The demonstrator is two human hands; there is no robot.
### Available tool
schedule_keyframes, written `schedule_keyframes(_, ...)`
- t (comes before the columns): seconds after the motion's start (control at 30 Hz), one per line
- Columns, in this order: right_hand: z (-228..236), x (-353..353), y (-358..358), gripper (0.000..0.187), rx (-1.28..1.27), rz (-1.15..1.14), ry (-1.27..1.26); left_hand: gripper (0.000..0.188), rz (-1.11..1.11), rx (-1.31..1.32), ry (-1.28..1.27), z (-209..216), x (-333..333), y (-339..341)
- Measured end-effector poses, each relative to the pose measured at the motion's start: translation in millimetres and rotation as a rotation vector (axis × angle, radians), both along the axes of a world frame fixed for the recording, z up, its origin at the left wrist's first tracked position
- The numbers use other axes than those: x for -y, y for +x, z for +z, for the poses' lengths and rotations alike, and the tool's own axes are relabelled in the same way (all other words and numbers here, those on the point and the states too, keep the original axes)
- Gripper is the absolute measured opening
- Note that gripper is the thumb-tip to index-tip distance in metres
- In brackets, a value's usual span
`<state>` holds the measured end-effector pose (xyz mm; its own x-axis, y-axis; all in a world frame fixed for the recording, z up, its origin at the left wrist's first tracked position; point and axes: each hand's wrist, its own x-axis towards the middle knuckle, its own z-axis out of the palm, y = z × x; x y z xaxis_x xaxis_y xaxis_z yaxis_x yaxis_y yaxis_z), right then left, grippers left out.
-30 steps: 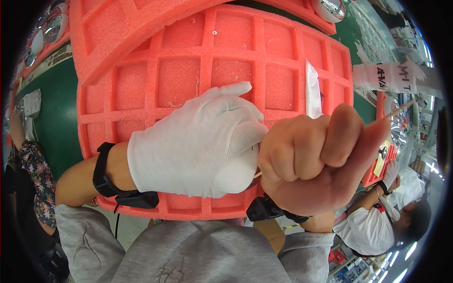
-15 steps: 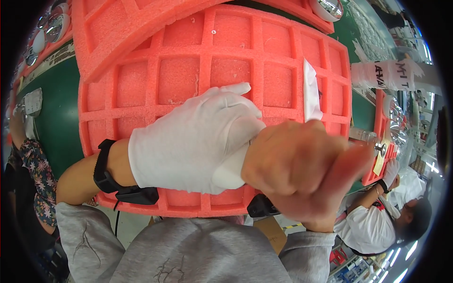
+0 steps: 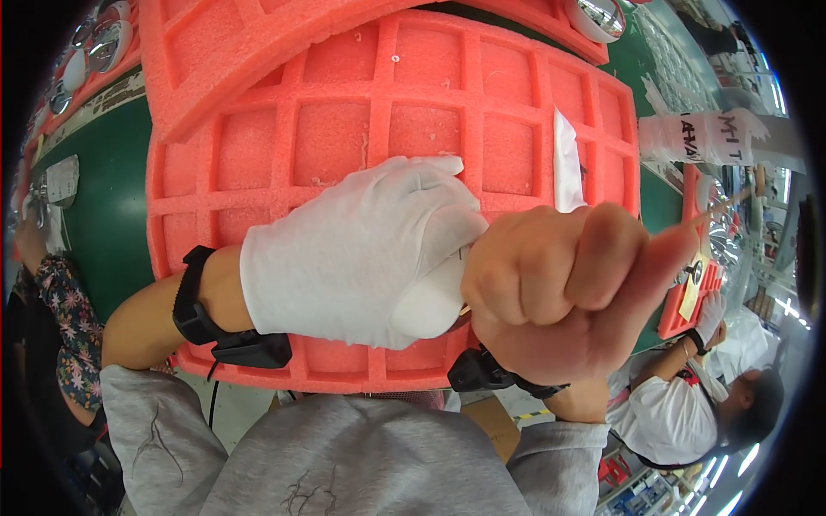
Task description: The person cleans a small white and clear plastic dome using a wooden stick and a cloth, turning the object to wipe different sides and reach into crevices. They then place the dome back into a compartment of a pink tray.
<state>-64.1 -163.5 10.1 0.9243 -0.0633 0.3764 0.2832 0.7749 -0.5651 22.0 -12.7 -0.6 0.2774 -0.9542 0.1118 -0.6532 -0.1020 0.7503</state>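
Note:
My left hand (image 3: 361,258) wears a white glove and is curled with its fingertips tucked against my right hand; what it holds is hidden. My right hand (image 3: 568,297) is bare and clenched in a fist with the thumb stretched to the right. A thin stick (image 3: 730,199) pokes out past the thumb tip. Both hands hover close to the camera over an orange foam tray (image 3: 344,138) with square compartments. A black band sits on each wrist.
A white slip (image 3: 565,163) lies in a right-hand compartment of the tray. A second orange foam tray (image 3: 232,52) overlaps its top. The green table (image 3: 103,198) carries shiny round metal parts (image 3: 103,43). A person in white (image 3: 688,404) works at lower right, another sits at left.
My right fist shook down and left against the gloved hand, blurring, then came back to nearly the same spot. The gloved left hand has stayed put.

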Motion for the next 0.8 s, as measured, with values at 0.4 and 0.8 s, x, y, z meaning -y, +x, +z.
schedule_keyframes(0.4,9.5,4.1,-4.6,0.056,-0.068,0.016,-0.182,0.065,-0.064,-0.027,-0.004,-1.5,-2.4,4.8)
schedule_keyframes(0.8,3.2,18.3,10.7,0.052,-0.225,0.092,0.234,0.072,0.066,0.395,-0.187,-13.6,-6.8,-4.1)
